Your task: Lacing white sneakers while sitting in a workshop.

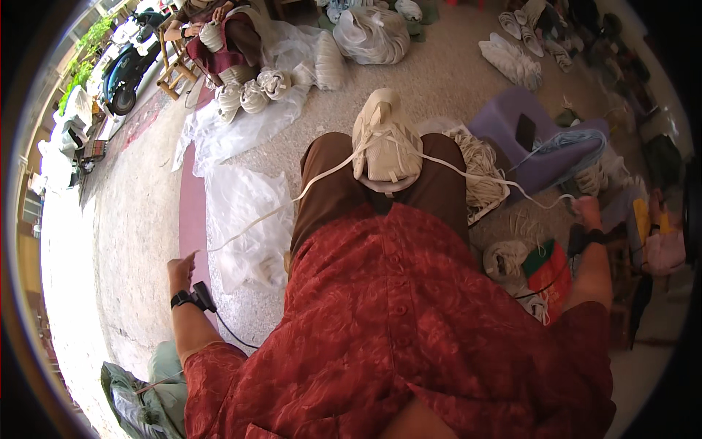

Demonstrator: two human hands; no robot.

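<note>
A beige sneaker (384,150) rests between my brown-trousered knees, its toe pointing away from me. Its pale shoelace (468,174) is threaded through the upper, and the two long ends spread out to either side. Far out on the left, my left hand (183,272) is closed, pinching one lace end at its fingertips. On the other side, my right hand (586,212) grips the opposite end, with the lace sagging slightly near the fingers. Both arms are stretched wide, and each wrist wears a black strap.
A purple plastic stool (526,139) carries a dark phone (525,132) and light-blue laces (570,150). Beside my right knee lies a heap of cream laces (482,179). Clear plastic sheeting (245,219) covers floor at left. Another person (223,36) sits ahead among several shoes (252,95).
</note>
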